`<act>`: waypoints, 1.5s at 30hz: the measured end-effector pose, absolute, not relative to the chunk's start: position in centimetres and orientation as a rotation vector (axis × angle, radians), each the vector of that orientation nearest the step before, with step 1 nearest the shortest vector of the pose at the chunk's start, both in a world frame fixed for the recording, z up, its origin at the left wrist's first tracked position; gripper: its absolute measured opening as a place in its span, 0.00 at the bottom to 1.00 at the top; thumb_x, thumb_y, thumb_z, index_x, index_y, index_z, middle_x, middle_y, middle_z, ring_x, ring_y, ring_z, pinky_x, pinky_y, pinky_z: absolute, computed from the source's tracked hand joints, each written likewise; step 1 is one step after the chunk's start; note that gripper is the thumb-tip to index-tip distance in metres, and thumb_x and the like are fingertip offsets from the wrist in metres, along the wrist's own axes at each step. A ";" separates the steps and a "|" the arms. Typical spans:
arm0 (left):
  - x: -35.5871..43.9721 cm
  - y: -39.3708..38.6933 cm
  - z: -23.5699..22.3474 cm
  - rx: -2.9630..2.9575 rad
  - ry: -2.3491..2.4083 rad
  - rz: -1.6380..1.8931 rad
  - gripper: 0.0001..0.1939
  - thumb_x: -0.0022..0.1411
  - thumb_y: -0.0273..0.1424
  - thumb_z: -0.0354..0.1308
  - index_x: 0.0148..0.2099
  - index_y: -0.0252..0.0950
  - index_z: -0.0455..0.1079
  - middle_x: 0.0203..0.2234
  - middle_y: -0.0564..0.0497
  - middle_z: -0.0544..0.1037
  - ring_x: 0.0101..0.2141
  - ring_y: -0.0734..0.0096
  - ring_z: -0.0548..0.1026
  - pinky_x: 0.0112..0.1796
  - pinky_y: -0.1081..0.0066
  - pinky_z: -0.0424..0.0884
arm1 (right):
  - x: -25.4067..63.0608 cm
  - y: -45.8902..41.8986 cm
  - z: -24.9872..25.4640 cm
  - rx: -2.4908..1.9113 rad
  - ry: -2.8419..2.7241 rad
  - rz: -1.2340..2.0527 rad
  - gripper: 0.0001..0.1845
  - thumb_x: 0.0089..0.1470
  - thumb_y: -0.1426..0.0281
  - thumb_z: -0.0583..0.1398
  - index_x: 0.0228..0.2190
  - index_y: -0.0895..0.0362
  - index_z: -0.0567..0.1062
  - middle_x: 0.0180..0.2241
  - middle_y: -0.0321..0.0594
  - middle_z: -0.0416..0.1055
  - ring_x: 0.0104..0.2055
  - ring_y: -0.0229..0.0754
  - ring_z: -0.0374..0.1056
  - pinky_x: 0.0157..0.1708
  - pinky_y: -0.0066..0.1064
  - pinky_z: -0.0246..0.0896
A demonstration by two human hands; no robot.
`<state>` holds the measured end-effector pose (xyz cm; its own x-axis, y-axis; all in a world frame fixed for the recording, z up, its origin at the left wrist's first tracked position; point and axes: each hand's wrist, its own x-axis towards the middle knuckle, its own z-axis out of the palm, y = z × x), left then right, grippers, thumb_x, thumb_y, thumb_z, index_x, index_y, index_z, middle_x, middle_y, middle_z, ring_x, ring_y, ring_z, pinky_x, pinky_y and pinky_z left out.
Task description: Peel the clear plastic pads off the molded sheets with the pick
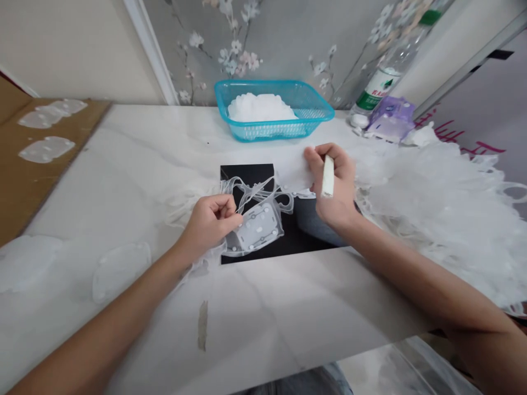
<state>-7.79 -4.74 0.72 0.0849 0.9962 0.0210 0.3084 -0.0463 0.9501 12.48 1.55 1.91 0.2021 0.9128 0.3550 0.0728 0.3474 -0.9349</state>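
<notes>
My left hand (212,222) is closed in a pinch on a translucent, flexible plastic piece with thin looping strips. The panel of this plastic piece (259,226), with small holes and dots, lies over a black mat (267,249) just right of my fingers. My right hand (335,184) is closed around a flat, white stick-like handle (328,176) whose end sticks up beside the thumb. The other end of the handle is hidden by the hand. Beneath my right hand, part of a white piece and a dark grey rounded shape (315,222) show on the mat.
A blue basket (280,134) holding white pieces stands at the back. On the right are a large pile of translucent plastic (448,214), a purple packet (391,120) and a bottle (379,85). Flat clear pieces (121,271) lie left, near a cardboard sheet (41,181).
</notes>
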 end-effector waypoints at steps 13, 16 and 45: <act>-8.0 -4.8 0.1 1.972 1.210 0.846 0.26 0.52 0.19 0.44 0.51 0.41 0.67 0.38 0.52 0.75 0.38 0.70 0.72 0.36 0.73 0.66 | 11.8 0.5 1.4 -1.073 -1.226 0.865 0.14 0.52 0.60 0.59 0.25 0.54 0.61 0.22 0.30 0.52 0.19 0.30 0.45 0.15 0.25 0.41; -7.9 -4.8 0.3 1.905 1.242 0.873 0.21 0.54 0.18 0.43 0.42 0.39 0.72 0.34 0.55 0.77 0.35 0.73 0.73 0.36 0.75 0.66 | 11.8 0.6 1.2 -1.050 -1.229 0.827 0.14 0.53 0.60 0.58 0.25 0.55 0.61 0.22 0.29 0.51 0.20 0.31 0.44 0.18 0.26 0.43; -7.7 -4.9 1.4 1.333 1.184 0.755 0.28 0.58 0.53 0.48 0.20 0.35 0.67 0.12 0.54 0.63 0.16 0.77 0.61 0.21 0.73 0.60 | 10.8 -3.8 0.0 -0.313 -2.166 -0.255 0.04 0.52 0.74 0.61 0.33 0.55 0.74 0.35 0.39 0.78 0.29 0.36 0.73 0.21 0.27 0.61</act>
